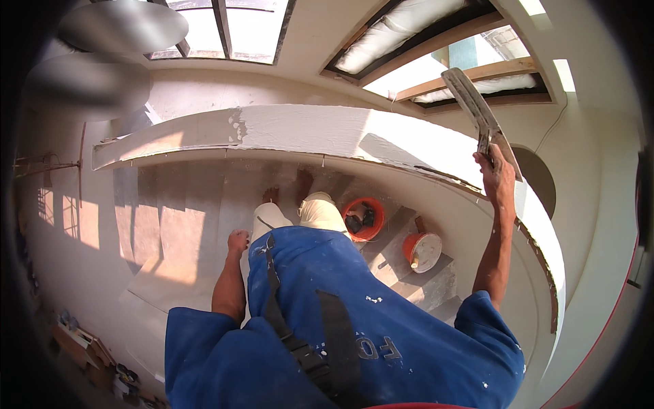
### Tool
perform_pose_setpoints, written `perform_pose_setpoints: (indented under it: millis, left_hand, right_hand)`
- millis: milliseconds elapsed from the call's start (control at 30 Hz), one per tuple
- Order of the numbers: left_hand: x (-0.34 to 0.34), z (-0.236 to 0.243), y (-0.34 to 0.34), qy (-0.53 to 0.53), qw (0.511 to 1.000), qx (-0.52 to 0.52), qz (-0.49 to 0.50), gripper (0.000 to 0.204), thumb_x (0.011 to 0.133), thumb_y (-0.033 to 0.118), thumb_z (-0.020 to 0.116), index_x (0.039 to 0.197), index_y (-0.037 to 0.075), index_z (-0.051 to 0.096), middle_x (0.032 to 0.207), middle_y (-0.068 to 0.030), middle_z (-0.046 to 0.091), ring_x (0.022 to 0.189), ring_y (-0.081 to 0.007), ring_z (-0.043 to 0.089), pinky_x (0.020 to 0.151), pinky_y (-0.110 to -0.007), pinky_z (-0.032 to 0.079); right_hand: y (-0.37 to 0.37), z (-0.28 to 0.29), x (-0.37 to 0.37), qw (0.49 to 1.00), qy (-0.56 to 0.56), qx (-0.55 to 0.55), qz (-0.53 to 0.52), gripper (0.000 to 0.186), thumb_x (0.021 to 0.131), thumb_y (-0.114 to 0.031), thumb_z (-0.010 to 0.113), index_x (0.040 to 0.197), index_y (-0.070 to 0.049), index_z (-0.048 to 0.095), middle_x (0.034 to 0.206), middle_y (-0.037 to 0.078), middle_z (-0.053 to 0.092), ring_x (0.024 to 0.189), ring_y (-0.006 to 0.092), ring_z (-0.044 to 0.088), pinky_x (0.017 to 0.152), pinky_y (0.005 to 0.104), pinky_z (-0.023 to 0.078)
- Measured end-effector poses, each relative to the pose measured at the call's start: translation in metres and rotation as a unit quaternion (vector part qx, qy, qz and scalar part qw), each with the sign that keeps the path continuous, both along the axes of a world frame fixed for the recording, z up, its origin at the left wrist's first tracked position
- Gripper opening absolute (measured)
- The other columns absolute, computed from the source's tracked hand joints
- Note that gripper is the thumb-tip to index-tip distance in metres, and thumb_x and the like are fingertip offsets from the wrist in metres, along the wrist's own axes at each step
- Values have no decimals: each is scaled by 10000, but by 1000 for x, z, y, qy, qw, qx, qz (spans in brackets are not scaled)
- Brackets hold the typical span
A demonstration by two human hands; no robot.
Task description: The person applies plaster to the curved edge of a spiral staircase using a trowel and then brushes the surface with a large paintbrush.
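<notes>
- The long flat trowel [477, 112] is in the right hand [496, 178], raised high and tilted, its blade reaching up and left toward the ceiling openings. It sits just above the top of the curved white wall [306, 133].
- The right hand is closed tight round the trowel's handle, arm stretched upward.
- The left hand [238, 241] hangs low beside the person's thigh, fingers curled in loosely; it looks to hold nothing, though the palm is turned away and I cannot be sure.
- The curved wall wraps round the stairwell. Its upper face looks mostly coated in smooth white plaster, with a rougher grey patch [237, 126] near the left-middle. Along the right side, the edge under the hand shows a dark, ragged strip [449, 176] that looks unfinished.
- Judging from this, the coating looks largely done across the left and centre, with the right-hand rim and edge line still to be smoothed.
- Below, on the steps [415, 273], stand two orange buckets: one [363, 218] with dark contents, close to the person's knee, and another [422, 250] a step away holding pale plaster mix.
- The person wears a blue shirt and pale trousers spattered white, and stands barefoot on the stairs.
- Far lower left, some small tools and boxes [88, 351] lie on the floor, too small to tell apart.
</notes>
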State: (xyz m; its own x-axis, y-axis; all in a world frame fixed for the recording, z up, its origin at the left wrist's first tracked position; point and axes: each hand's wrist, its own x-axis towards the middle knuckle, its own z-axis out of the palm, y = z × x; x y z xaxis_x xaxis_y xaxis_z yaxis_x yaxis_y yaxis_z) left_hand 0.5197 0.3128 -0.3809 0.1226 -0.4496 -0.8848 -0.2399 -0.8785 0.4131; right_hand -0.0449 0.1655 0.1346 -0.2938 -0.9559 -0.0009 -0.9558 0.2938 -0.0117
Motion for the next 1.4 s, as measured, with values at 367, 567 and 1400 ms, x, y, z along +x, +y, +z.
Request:
perform_pose_setpoints:
  millis: [367,567,1400]
  left_hand:
    - [-53,30,-12,10,994,22,110,305,903,297,597,1092,58,575,968,-53,622,768,-169,605,614,-307,492]
    - [-102,50,35,-9,974,16,226,310,908,315,600,1096,70,598,926,-37,627,749,-155,607,617,-308,493]
    - [-204,89,113,-37,893,39,447,210,902,243,594,1023,72,596,875,-27,607,700,-131,593,541,-278,458]
  right_hand:
    - [-103,-63,-187,929,215,127,272,163,904,-159,602,1033,-184,699,917,49,679,919,249,639,836,406,468]
    - [-130,-125,-176,890,103,208,392,286,830,-140,653,1102,-183,731,1114,56,715,1033,263,672,847,388,541]
    - [-285,-312,17,739,-119,92,657,230,877,-286,706,1010,-98,694,836,79,690,696,271,678,568,390,546]
